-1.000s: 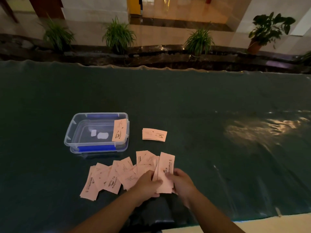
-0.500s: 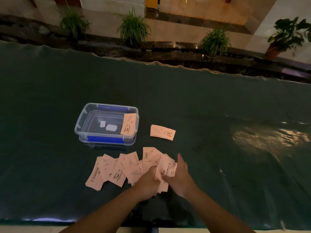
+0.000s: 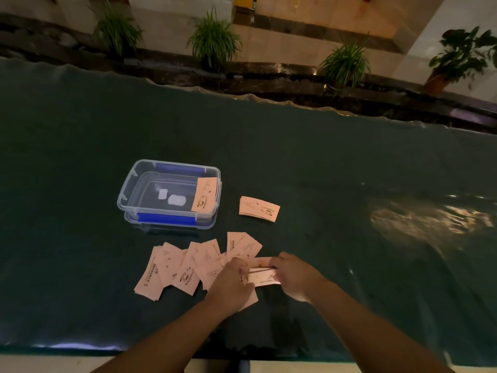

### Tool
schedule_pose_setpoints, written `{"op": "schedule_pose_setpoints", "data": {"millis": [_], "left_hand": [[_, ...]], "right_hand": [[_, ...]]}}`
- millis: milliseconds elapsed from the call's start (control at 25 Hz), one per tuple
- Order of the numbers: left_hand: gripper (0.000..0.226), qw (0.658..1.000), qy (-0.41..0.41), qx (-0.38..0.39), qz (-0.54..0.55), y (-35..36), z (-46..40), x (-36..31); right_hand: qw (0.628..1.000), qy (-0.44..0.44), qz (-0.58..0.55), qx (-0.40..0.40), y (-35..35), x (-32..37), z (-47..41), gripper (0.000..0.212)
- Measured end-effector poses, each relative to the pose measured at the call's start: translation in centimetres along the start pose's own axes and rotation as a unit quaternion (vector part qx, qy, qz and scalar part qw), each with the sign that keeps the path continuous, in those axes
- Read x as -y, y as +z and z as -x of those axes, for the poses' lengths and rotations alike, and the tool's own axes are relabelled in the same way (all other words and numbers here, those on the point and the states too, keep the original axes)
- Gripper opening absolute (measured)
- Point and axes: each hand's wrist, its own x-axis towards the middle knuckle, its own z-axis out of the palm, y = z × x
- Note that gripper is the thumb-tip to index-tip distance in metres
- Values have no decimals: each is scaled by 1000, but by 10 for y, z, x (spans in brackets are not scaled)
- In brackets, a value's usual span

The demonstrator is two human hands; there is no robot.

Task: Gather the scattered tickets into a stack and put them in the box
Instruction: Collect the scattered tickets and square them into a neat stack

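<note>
Several pink tickets [image 3: 185, 267] lie fanned and overlapping on the dark green cloth, just in front of the box. My left hand [image 3: 232, 285] and my right hand [image 3: 291, 275] together grip a small bundle of tickets [image 3: 262, 275], held sideways at the right end of the fan. A clear plastic box [image 3: 129, 192] with blue clips stands open behind the fan. One ticket [image 3: 205, 194] leans against its right inner wall. A separate small stack of tickets [image 3: 258, 208] lies to the right of the box.
The green cloth [image 3: 322, 170] covers a long table, with a glare patch at the right. Past the far edge runs a dark stone ledge with potted plants [image 3: 213, 40]. The near table edge is just below my forearms.
The bundle in my hands has turned from upright to lying sideways and my hands have closed around its ends. The camera has tilted, shifting the scene slightly.
</note>
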Motion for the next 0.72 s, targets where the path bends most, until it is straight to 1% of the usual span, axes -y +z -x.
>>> {"op": "schedule_pose_setpoints", "data": {"millis": [80,160,280,360,400,520,600,720], "left_hand": [[31,998,-55,-17,26,-2,7,11],[33,993,-96,-9,64,-2,14,23],[41,985,-130,12,117,0,22,34],[41,978,-146,20,147,4,21,32],[39,975,-154,22,160,6,21,30],[31,974,-139,7,180,12,17,22],[29,974,-119,-2,191,14,15,17],[26,983,-69,-6,167,15,11,11]], "right_hand": [[1000,18,-22,0,3,-4,-8,38],[999,19,-30,-3,6,-6,-14,44],[996,29,-81,10,11,-5,-18,55],[996,28,-87,9,14,-3,-19,62],[996,24,-81,11,15,-2,-19,63],[999,4,-46,17,16,-1,-19,59],[999,-24,-14,20,18,-1,-16,68],[996,-78,30,2,21,1,-11,81]]}}
